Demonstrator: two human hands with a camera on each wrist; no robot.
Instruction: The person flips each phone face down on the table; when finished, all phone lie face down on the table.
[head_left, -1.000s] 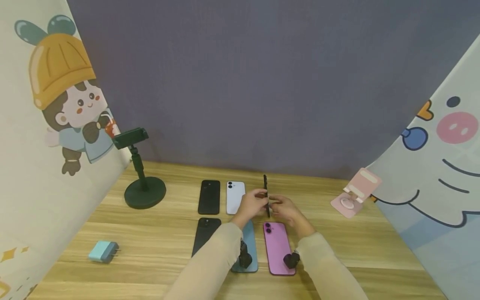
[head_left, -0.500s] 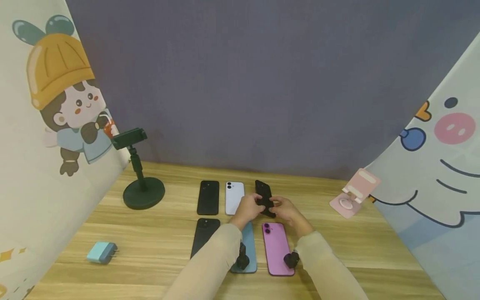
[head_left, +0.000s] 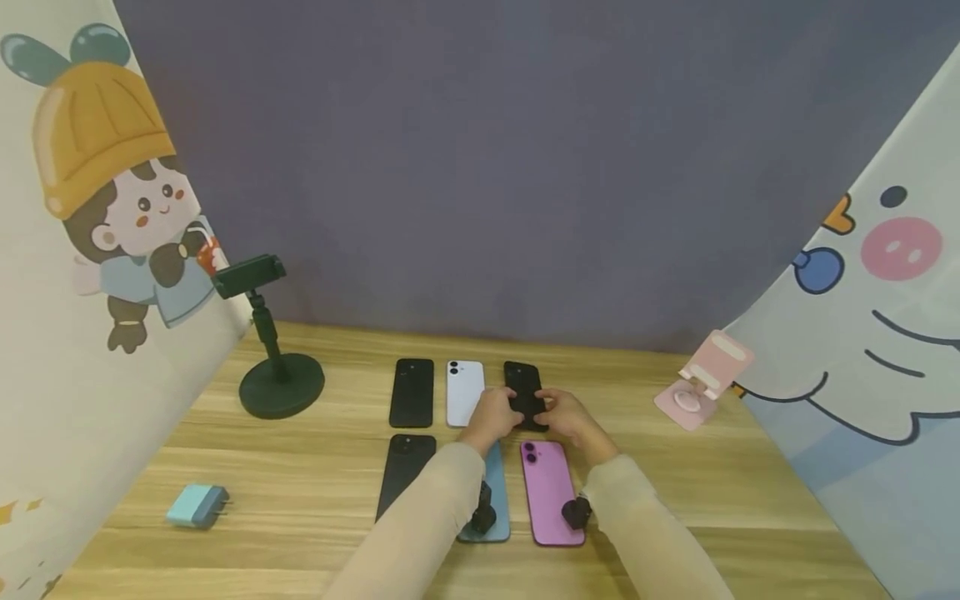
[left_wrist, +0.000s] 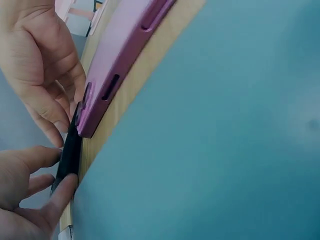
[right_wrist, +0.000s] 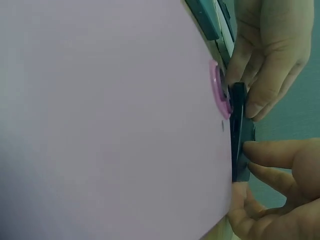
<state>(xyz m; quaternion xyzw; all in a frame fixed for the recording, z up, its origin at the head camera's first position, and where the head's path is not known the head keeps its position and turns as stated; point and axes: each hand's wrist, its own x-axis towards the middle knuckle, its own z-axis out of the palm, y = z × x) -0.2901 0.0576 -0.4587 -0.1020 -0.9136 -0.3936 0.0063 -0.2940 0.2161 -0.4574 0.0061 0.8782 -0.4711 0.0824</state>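
A black phone lies back up, flat or nearly so, at the right end of the far row. My left hand holds its left edge between thumb and fingers. On the opposite edge, the right hand grips it with thumb and fingers. Seen edge-on in the left wrist view, the black phone is thin between the two hands. Just nearer to me is a pink phone, which fills much of the right wrist view. A white phone sits left of the held one, partly behind my left hand.
Two more black phones lie at the left of the rows, and a blue phone is partly under my left forearm. A dark green stand, a blue charger plug and a pink folding stand stand around them on the wooden table.
The black phone was standing on its long edge between my hands. It has tipped over to lie with its back up. Both hands still hold it; the head view has shifted slightly.
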